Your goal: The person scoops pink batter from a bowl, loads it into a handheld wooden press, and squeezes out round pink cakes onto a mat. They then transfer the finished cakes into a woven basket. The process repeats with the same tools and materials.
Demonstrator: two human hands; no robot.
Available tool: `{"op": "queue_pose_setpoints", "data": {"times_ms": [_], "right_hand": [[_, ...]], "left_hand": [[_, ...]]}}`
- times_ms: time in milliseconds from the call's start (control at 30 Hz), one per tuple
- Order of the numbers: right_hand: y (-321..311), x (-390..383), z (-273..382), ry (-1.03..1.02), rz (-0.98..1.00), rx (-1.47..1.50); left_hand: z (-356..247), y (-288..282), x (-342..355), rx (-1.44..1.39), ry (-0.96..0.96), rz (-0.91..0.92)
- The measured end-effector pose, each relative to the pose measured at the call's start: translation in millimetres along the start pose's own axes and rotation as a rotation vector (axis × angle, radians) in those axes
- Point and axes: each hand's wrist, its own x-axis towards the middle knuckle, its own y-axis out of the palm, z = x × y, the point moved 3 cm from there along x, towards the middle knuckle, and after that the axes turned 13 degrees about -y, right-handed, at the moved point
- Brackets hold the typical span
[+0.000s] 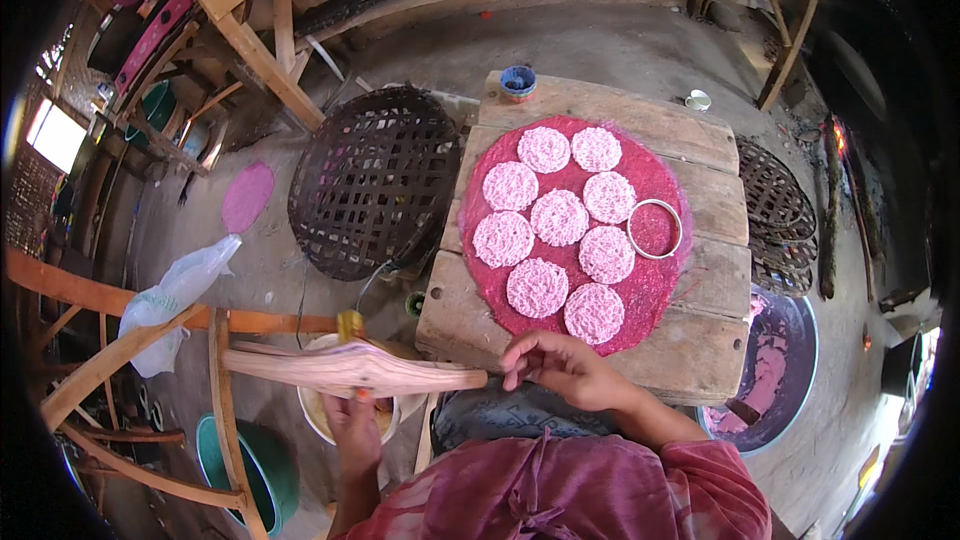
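My left hand (354, 428) grips a pale, grained wooden board (330, 368) from below, with some fingertips hidden. A small yellow object (349, 326) rises behind the board, above a white bowl (310, 405). My right hand (548, 372) has loosely bent, parted fingers by the board's right end, holding nothing visible. On the wooden tabletop (705, 330) lies a round red-pink sheet (660, 290) bearing several textured pale pink discs (559, 217) and a metal ring (654, 202). A small blue cup (518, 82) stands at the back.
A dark woven basket (370, 180) sits left of the table; stacked baskets (775, 230) and a basin of pink mixture (760, 360) are right. Wooden rails (120, 291) with a plastic bag (165, 305) and a green bucket (240, 470) are lower left. A fire (836, 145) burns far right.
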Motion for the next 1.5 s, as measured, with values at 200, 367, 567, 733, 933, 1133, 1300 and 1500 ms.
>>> {"op": "queue_pose_setpoints", "data": {"times_ms": [200,367,567,733,933,1133,1300,1500], "right_hand": [[8.0,0.2,38.3,-0.256,0.03,-1.148],[3.1,-4.3,70.1,-0.465,-0.292,-1.642],[-8.1,-45.6,132.5,-0.474,-0.209,-1.679],[2.3,-34.6,134.9,-0.363,0.008,-1.76],[-16.3,-10.3,149.0,-0.554,0.081,-1.734],[-59.0,26.4,160.7,-0.469,0.171,-1.491],[-7.7,53.6,201.5,-0.659,0.235,-1.93],[86.4,77.4,197.4,-0.584,0.627,-1.81]], "left_hand": [[-25.3,80.5,43.0,0.1,0.17,0.16],[-7.8,173.5,57.7,0.131,0.216,0.473],[-67.1,237.7,65.7,1.122,1.068,0.644],[-92.0,240.3,49.4,1.085,1.125,0.992],[-73.9,224.6,33.9,1.121,0.963,1.111],[-50.2,258.0,33.7,1.189,0.943,1.159],[-59.8,299.4,58.7,1.427,0.772,1.241],[-69.4,320.4,64.1,1.587,0.664,1.429]]}}
